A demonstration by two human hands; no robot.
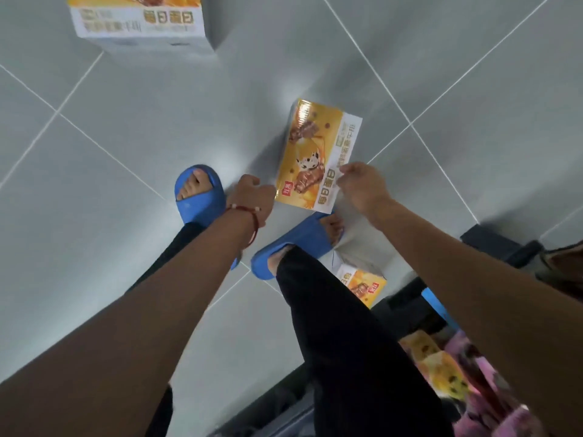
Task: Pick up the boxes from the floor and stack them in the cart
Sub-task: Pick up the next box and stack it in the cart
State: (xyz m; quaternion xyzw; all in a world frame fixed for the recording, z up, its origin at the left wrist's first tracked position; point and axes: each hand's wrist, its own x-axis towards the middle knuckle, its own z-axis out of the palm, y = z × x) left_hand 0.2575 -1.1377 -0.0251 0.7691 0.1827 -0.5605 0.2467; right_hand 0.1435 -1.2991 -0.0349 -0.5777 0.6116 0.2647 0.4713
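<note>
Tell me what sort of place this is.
Probably indoors, a home or small stockroom: a grey tiled floor, a held snack box matching another box on the floor, and blue slippers on the person's feet.

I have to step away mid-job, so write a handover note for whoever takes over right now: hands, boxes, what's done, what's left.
The left hand grips the near left corner of the held box.
The right hand pinches its near right edge.
Whether it has left the floor is unclear.
On the floor: far box top left, near box by the right foot.
The cart is lower right; blurred yellow packs seem stacked there.
Left: stack these three.
</note>
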